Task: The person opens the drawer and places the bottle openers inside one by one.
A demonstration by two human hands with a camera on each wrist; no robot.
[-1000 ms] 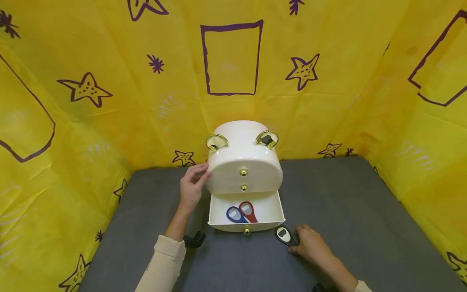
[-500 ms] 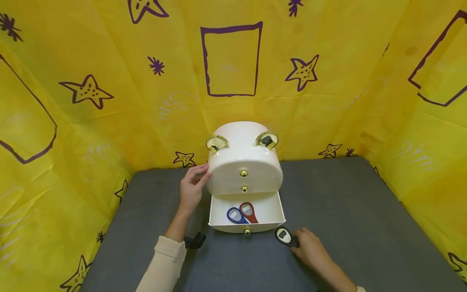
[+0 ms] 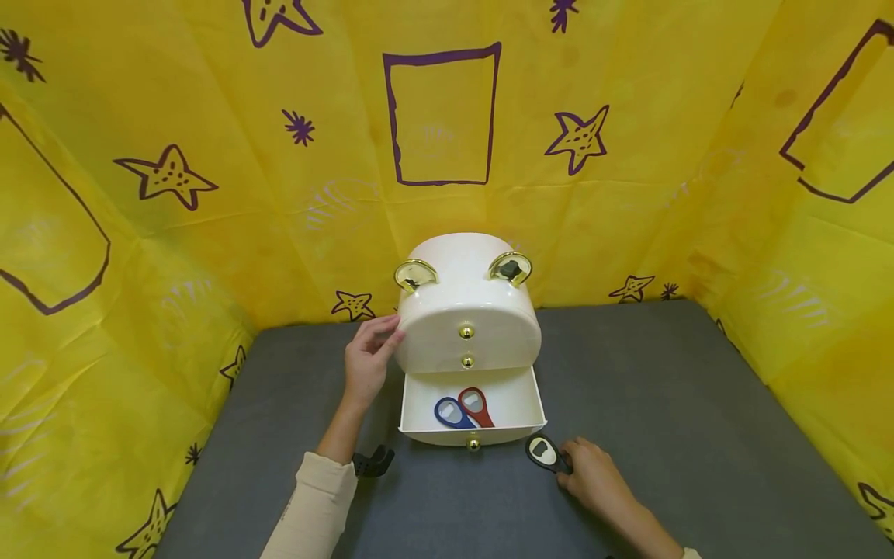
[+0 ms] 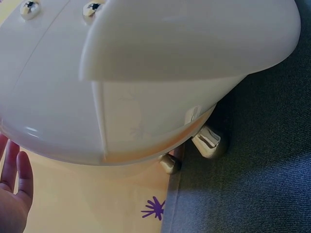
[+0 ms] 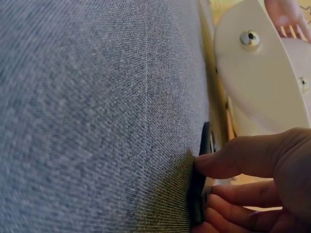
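A white rounded drawer box (image 3: 468, 334) stands on the dark grey table, its bottom drawer (image 3: 419, 397) pulled out. In that drawer lie a blue bottle opener (image 3: 454, 414) and a red bottle opener (image 3: 476, 404), their handles crossing behind the drawer front. My left hand (image 3: 365, 363) rests its fingertips against the box's left side, fingers mostly straight. At the drawer's front right corner, my right hand (image 3: 594, 472) pinches a black bottle opener (image 3: 543, 451) by its handle. The right wrist view shows thumb and fingers on this black opener (image 5: 198, 189), close over the cloth.
Gold knobs (image 3: 466, 331) sit on the drawer fronts, and two gold-rimmed ears (image 3: 511, 268) stick up from the box top. Yellow patterned cloth (image 3: 447, 210) walls in the table's back and sides. Short gold feet (image 4: 209, 141) lift the box off the grey table (image 3: 663, 388).
My right hand has shifted very slightly to the right at the black bottle opener's handle. The left hand stays against the box, and the drawer has not moved.
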